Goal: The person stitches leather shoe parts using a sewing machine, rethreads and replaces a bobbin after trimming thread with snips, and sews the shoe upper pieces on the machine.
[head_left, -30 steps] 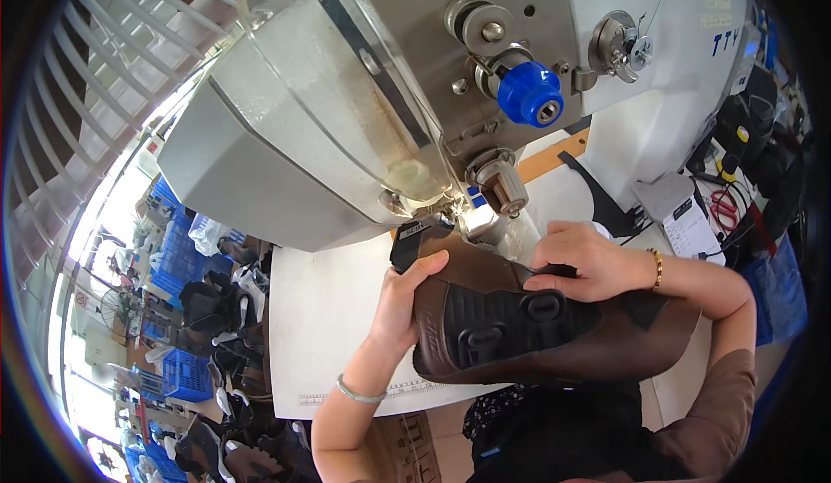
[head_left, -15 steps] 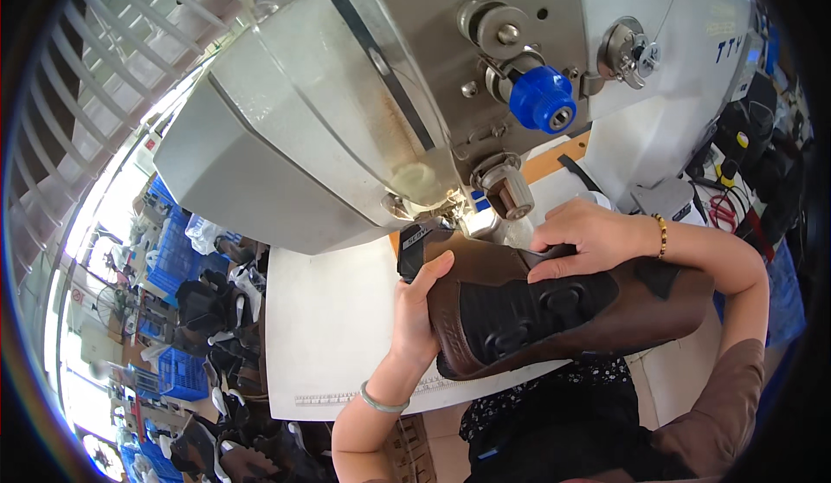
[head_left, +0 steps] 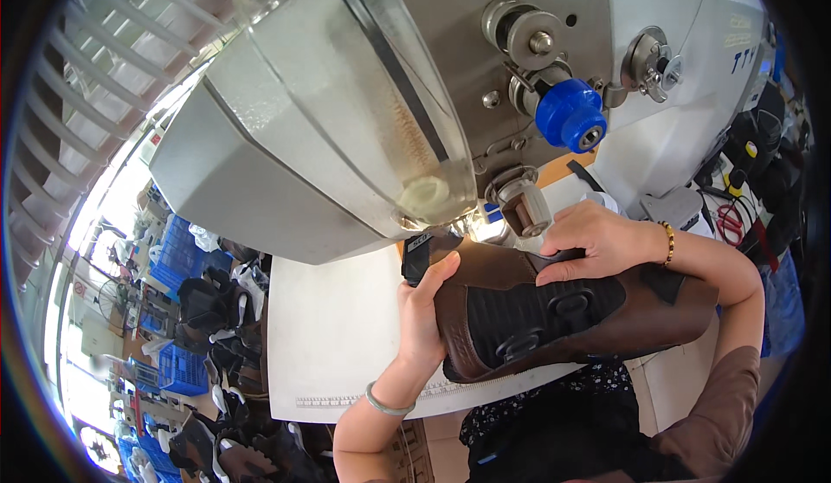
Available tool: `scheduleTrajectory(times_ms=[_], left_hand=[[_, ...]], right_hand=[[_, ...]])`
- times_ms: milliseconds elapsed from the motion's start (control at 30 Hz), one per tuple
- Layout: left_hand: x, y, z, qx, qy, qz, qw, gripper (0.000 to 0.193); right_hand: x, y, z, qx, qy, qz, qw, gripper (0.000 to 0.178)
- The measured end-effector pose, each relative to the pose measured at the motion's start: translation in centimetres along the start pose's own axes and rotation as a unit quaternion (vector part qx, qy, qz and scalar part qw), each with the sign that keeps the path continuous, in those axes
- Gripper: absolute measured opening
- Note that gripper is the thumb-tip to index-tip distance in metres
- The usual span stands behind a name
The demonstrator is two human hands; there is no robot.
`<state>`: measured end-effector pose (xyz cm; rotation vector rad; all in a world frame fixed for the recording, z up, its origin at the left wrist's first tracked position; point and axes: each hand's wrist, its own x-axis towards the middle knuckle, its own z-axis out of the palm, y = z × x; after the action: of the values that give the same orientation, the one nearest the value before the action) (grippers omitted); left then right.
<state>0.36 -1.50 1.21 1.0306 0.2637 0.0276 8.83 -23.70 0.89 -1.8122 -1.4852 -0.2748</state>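
Observation:
A brown leather boot upper (head_left: pixel 597 331) with a black ribbed panel lies slantwise below the head of a grey-white sewing machine (head_left: pixel 286 150). My left hand (head_left: pixel 422 310) grips its left end, thumb on top and fingers hidden underneath. Further right, my right hand (head_left: pixel 580 241) pinches the upper's far edge between thumb and curled fingers. A black tab (head_left: pixel 419 256) with a light label sticks out at the far left corner. That corner reaches under the machine head, where the needle area is hidden from me.
Under the work extends a white table (head_left: pixel 333 336) with a ruler strip (head_left: pixel 363 401) along its near edge. A blue tension knob (head_left: pixel 570 115) juts from the machine. Dark shoe parts and blue crates (head_left: pixel 182 370) crowd the left; red-handled scissors (head_left: pixel 730 223) lie at right.
The machine head now appears larger and further right in the picture. The boot upper and both hands have shifted slightly right, with both grips kept.

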Motion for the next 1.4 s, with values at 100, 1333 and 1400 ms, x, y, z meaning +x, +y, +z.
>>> scheduleTrajectory(times_ms=[100,1333,1400], left_hand=[[0.2,0.2,0.1,0.006,0.003,0.003,1.0,0.016],[-6.9,-4.8,2.4,0.552,0.107,0.39,0.73,0.102],[-6.4,-4.7,1.4,0.517,0.086,0.46,0.717,0.098]], right_hand=[[0.2,0.3,0.0,0.01,0.005,-0.002,1.0,0.027],[-0.3,-5.0,6.7,0.053,0.189,0.177,0.964,0.018],[-0.2,-5.6,7.3,0.108,0.208,0.232,0.944,0.018]])
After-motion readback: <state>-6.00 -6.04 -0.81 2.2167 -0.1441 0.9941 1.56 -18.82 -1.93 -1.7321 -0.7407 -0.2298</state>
